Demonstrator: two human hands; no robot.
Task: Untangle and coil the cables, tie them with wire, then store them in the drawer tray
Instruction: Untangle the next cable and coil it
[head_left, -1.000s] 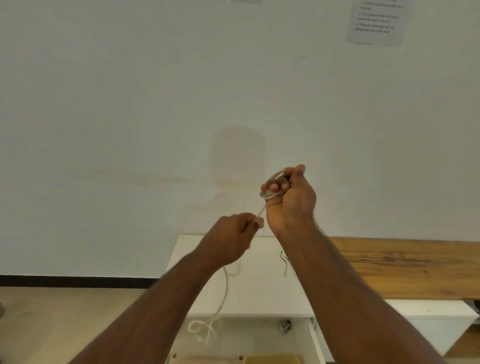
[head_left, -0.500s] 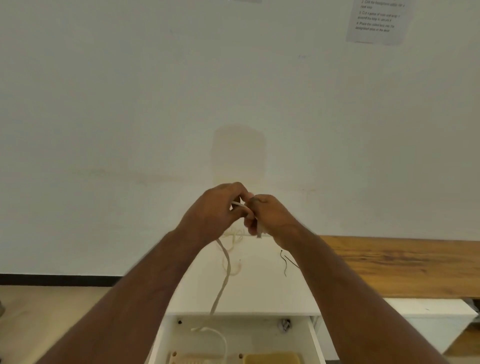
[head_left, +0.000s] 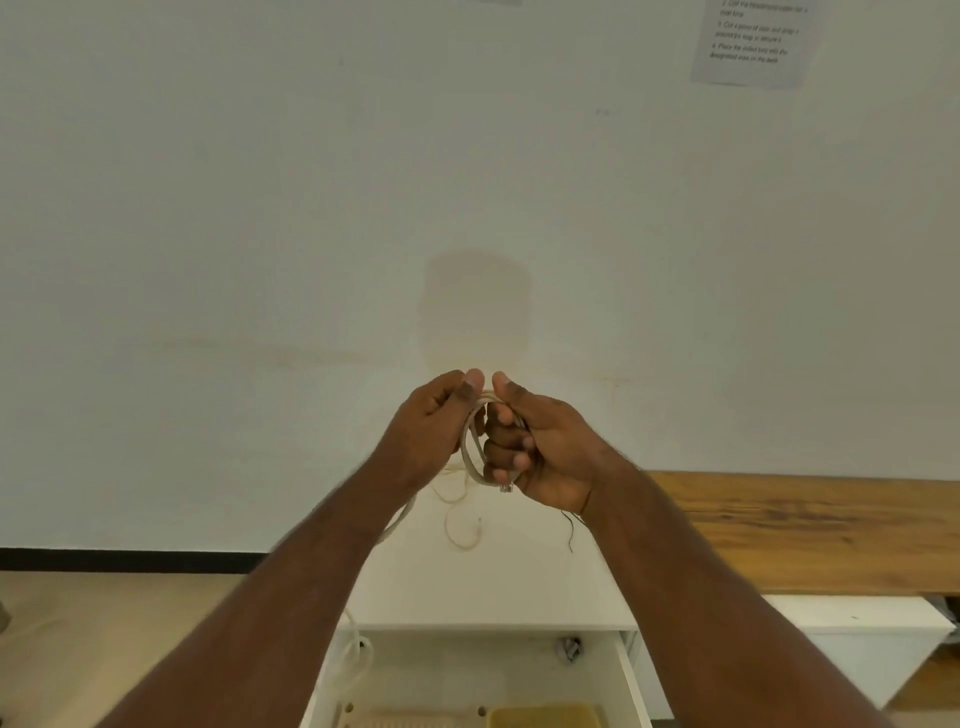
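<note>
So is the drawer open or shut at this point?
Open. The drawer is pulled out below the white cabinet top, its inside showing, with a yellow tray in it.

The cable (head_left: 474, 448) looks like smooth, pale beige plastic with a matt sheath, and the small plug (head_left: 505, 488) at its end appears to be clear plastic, though it is too small to be sure. A thin black wire (head_left: 570, 530) looks fine and dull. The cabinet top (head_left: 493, 582) is a smooth white laminate with a slight sheen, and the drawer (head_left: 519, 675) walls have the same white finish. The bench (head_left: 810, 530) is brown wood with visible dark grain and a satin surface. The wall (head_left: 260, 208) is matt white paint, faintly stained. A sheet of paper (head_left: 753, 41) is matt white with printed text. The yellow tray (head_left: 545, 716) looks like dull plastic.
</note>
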